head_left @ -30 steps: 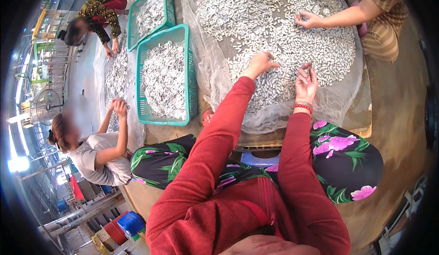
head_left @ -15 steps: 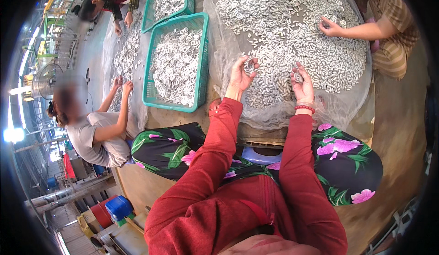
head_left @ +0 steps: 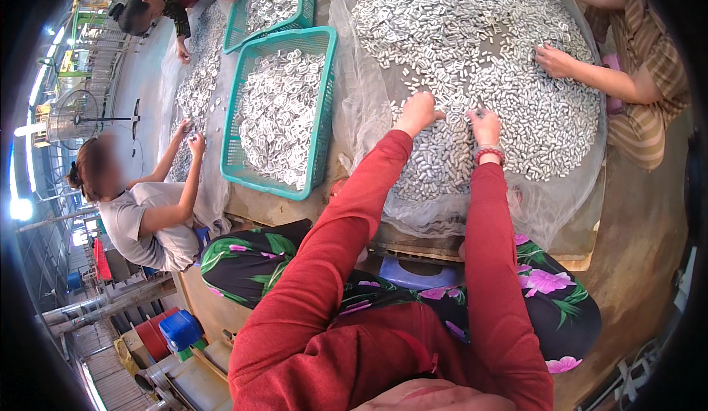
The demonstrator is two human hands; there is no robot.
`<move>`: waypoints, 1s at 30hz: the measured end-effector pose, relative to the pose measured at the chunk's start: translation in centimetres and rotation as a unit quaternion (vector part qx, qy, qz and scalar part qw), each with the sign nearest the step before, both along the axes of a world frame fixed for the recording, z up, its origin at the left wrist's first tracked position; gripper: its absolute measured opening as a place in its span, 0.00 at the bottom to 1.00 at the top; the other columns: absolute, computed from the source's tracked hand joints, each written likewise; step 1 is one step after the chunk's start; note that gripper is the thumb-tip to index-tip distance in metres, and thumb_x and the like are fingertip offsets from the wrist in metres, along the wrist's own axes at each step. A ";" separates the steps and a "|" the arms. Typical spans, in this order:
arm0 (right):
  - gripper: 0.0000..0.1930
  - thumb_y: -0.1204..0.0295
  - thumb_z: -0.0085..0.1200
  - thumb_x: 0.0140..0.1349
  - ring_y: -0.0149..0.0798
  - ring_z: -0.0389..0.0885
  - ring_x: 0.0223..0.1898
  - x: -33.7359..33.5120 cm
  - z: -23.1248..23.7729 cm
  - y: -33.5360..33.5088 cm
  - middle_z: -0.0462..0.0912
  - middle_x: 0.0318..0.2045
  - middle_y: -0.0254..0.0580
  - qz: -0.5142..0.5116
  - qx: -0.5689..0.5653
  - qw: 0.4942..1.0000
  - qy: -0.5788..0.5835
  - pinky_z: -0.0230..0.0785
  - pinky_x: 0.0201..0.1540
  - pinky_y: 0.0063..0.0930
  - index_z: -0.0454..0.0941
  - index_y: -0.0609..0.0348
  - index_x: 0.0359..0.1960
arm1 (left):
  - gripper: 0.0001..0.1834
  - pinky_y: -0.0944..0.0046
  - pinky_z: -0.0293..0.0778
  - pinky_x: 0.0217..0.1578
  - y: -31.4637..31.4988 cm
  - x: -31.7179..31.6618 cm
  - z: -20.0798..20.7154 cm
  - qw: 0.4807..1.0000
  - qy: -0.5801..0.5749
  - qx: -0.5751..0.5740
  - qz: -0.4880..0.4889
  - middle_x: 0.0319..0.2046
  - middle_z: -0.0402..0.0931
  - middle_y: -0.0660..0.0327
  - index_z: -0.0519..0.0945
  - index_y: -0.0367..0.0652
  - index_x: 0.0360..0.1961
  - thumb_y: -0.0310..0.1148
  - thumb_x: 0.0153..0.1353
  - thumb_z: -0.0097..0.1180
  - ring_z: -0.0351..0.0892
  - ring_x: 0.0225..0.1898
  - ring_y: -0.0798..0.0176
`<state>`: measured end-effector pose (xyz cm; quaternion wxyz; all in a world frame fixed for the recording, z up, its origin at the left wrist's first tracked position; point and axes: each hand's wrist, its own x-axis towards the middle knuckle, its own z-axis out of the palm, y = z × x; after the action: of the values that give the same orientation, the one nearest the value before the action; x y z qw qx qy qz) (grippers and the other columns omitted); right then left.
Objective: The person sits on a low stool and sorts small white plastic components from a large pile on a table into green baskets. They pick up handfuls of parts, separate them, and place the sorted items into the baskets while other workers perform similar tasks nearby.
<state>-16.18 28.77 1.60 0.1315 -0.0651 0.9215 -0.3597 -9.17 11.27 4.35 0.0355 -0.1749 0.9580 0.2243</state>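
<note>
A broad heap of small silvery metal pieces (head_left: 531, 94) is spread before me, many short and rounded like pellets, with flat ring-shaped ones among them. Over its near part my left hand (head_left: 419, 114) is curled closed, thumb pointing right; whatever lies inside its fingers is hidden. Just to the right, my right hand (head_left: 484, 127), with a red bead bracelet (head_left: 490, 150) at the wrist, dips its bent fingertips into the heap. Those fingers are drawn together, and I cannot make out a piece between them.
Left of the heap stands a green plastic basket (head_left: 228, 142) full of flat open-framed metal pieces, with another green basket (head_left: 306, 20) behind it. Thin netting (head_left: 359, 116) lies under the heap. A co-worker's hand (head_left: 554, 61) works at the right; two people sit at the left.
Both my hands have gone from raised, palms up with metal pieces in them, to reaching forward and down at the heap. The far-left co-worker's hand has moved to the back basket.
</note>
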 end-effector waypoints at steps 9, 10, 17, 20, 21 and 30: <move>0.09 0.70 0.56 0.52 0.39 0.76 0.27 3.6 -0.2 1.3 0.79 0.27 0.41 -0.101 -0.427 0.872 -0.218 0.65 0.22 0.27 0.74 0.59 0.32 | 0.13 0.61 0.71 0.26 -0.6 4.6 2.8 0.979 0.078 0.180 0.047 0.26 0.79 0.55 0.80 0.41 0.37 0.39 0.54 0.56 0.76 0.23 0.56; 0.08 0.70 0.55 0.53 0.37 0.75 0.25 4.6 0.4 1.5 0.78 0.25 0.39 -0.150 -0.548 0.761 -0.313 0.63 0.19 0.23 0.73 0.58 0.32 | 0.12 0.64 0.69 0.23 -1.3 5.4 2.9 0.962 0.062 0.254 0.078 0.26 0.79 0.57 0.80 0.43 0.38 0.37 0.56 0.54 0.75 0.22 0.62; 0.09 0.66 0.47 0.58 0.41 0.73 0.30 5.0 6.4 3.5 0.73 0.28 0.46 -0.068 -0.769 0.572 -0.278 0.60 0.14 0.19 0.71 0.58 0.34 | 0.08 0.79 0.54 0.10 -3.4 5.0 9.0 0.708 0.104 0.688 0.120 0.37 0.77 0.53 0.74 0.37 0.31 0.31 0.57 0.44 0.66 0.18 0.72; 0.07 0.66 0.48 0.59 0.40 0.72 0.28 3.3 8.6 3.3 0.72 0.26 0.45 -0.047 -0.777 0.563 -0.279 0.57 0.11 0.15 0.71 0.56 0.31 | 0.10 0.79 0.54 0.09 -4.4 5.0 9.5 0.571 0.152 0.797 0.124 0.40 0.74 0.46 0.70 0.39 0.24 0.36 0.55 0.45 0.67 0.20 0.67; 0.06 0.67 0.49 0.59 0.39 0.72 0.27 2.4 8.2 3.7 0.72 0.26 0.45 -0.039 -0.768 0.578 -0.272 0.56 0.11 0.14 0.71 0.56 0.30 | 0.17 0.79 0.54 0.09 -4.3 4.8 9.9 0.556 0.163 0.805 0.128 0.38 0.73 0.45 0.66 0.41 0.21 0.44 0.57 0.47 0.67 0.20 0.65; 0.07 0.80 0.46 0.49 0.38 0.72 0.26 4.5 8.2 2.9 0.74 0.30 0.46 -0.108 -0.766 0.568 -0.280 0.57 0.09 0.12 0.69 0.57 0.30 | 0.12 0.59 0.72 0.30 -2.9 -2.2 1.7 0.957 0.045 0.279 0.057 0.28 0.78 0.55 0.77 0.43 0.24 0.42 0.50 0.59 0.77 0.29 0.55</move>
<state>-11.65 31.63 9.84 0.2443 0.0628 0.2185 -0.9427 -11.39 8.39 6.06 0.0274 -0.2018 0.8463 0.4923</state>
